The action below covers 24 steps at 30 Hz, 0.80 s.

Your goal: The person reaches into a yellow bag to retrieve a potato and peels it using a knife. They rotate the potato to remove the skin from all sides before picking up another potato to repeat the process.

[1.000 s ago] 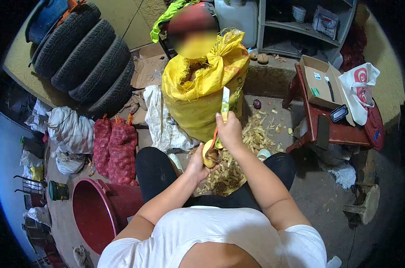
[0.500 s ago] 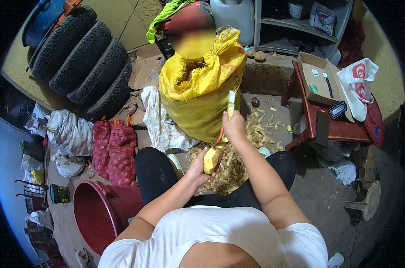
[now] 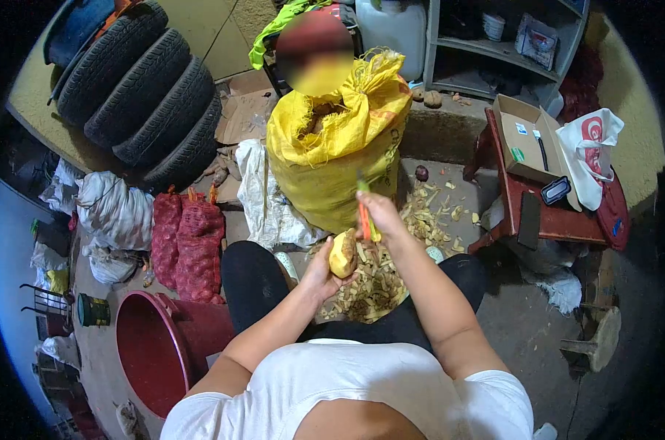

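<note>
We see the potato (image 3: 343, 255) held up in front of the body, between the knees, in the left hand (image 3: 322, 271). Its flesh is mostly bare and pale yellow, with a brown patch of skin towards the far end on its right side. Its long axis runs away from us, the far end leaning a little to the right.

The left hand is curled round its left side and near end, leaving the far right side, brown patch included, uncovered. The right hand (image 3: 381, 218) is closed on an orange and green peeler (image 3: 364, 218), blurred at its tip. From that hand, the potato lies to the left and nearer our body. We judge this offset to be the relation that counts most: the skinned side faces the peeler, just beside it, though we cannot tell whether the two touch. The left hand is the nearer one, already gripping the potato.

Below both hands, peelings (image 3: 373, 295) lie heaped on the floor and scatter away to the right. Beyond them stands a yellow sack (image 3: 331, 183), open at the top, with a red onion (image 3: 421, 173) to its right. To our left we have a red tub (image 3: 204, 331); well apart on our right, a red table (image 3: 563, 226).
</note>
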Tool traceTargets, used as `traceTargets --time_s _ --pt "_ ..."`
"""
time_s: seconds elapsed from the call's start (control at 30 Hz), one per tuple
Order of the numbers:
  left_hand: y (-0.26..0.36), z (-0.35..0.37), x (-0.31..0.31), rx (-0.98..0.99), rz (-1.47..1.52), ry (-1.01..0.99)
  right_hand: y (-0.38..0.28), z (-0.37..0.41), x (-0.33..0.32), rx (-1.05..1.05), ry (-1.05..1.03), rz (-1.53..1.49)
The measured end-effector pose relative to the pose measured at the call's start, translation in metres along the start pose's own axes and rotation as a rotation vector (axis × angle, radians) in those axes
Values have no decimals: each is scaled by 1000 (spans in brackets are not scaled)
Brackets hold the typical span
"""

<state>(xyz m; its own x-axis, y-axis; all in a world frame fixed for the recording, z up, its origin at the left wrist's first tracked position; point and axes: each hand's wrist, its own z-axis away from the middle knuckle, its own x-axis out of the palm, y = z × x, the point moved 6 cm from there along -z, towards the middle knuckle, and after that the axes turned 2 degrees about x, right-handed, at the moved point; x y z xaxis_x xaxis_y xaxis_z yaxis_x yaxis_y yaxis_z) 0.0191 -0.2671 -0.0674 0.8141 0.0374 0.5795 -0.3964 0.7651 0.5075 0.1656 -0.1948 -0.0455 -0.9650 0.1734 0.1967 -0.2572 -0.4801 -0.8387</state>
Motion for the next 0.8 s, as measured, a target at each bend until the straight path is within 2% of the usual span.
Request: traceTargets --time_s 0.03,0.07,0.13,0.17,0.2,0.23,0.3,0.4,0.47,0.57,0.6,0.67,0.77,0.8 --pt "-2 -2 0 -1 -34 5 12 3 14 171 -195 -198" --pt "-5 -4 0 -3 -68 10 19 -7 11 173 -197 -196" --pt "-6 3 7 -24 -80 57 4 -16 -8 -57 117 45" --pt "-7 3 8 -24 -69 55 -6 -13 -28 -199 349 123" --pt "-6 3 9 -20 -59 50 -19 -11 -36 -318 471 141" --pt "-5 2 8 -19 -63 47 -25 -9 -38 -368 493 224" --pt "-4 2 10 -41 -32 -61 -38 5 -33 -483 497 324" --pt "-3 -1 10 -7 -36 -33 -45 36 -6 -619 469 404" --pt "-4 -2 10 -11 -4 -43 -45 38 -2 -644 465 483" --pt "-1 -1 11 -10 71 -10 -49 34 -21 -480 461 293" --pt "0 0 10 -10 114 32 -51 27 -28 -486 563 400" --pt "3 2 12 1 90 54 -43 20 -32 -457 554 429" --pt "5 -3 16 47 130 35 -51 47 -4 -507 449 394" --pt "4 -2 19 45 130 36 -50 50 2 -592 454 420"
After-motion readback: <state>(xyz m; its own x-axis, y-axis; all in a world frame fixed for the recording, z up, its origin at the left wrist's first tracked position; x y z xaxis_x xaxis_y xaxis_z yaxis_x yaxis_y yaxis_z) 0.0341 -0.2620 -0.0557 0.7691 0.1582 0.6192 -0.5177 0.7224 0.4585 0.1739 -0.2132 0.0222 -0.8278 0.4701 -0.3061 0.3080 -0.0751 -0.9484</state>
